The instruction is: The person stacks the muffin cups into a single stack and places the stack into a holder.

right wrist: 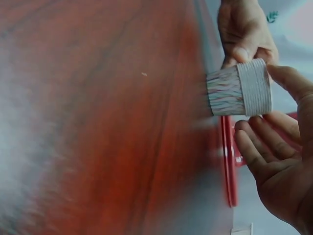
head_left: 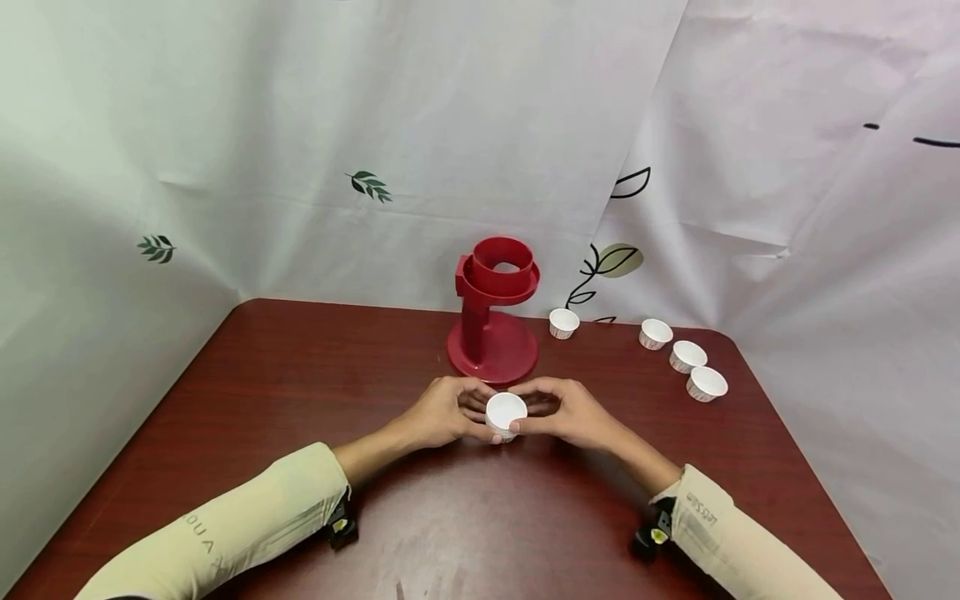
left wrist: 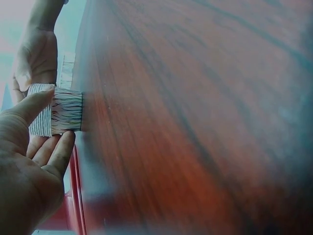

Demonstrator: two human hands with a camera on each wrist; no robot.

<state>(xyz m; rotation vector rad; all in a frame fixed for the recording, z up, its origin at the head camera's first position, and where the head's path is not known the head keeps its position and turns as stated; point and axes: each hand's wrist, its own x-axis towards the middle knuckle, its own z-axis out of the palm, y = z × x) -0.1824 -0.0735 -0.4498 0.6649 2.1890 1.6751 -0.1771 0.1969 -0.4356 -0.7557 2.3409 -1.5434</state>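
Observation:
A stack of white paper baking cups (head_left: pixel 506 414), nested with several ribbed rims at the top and a patterned side below, stands on the table between both hands. My left hand (head_left: pixel 444 414) holds it from the left, thumb on the near side and fingers behind, as the left wrist view shows with the stack (left wrist: pixel 55 110). From the right my right hand (head_left: pixel 570 412) holds the same stack, its thumb at the rim; in the right wrist view its fingers curve close beside the stack (right wrist: pixel 239 89).
Just behind the hands stands a red stand (head_left: pixel 495 350) with a round base and a ring on top; something white shows inside the ring. One paper cup (head_left: pixel 564 323) sits right of it. Three more cups (head_left: pixel 687 357) stand near the right edge of the brown table (head_left: pixel 300 375).

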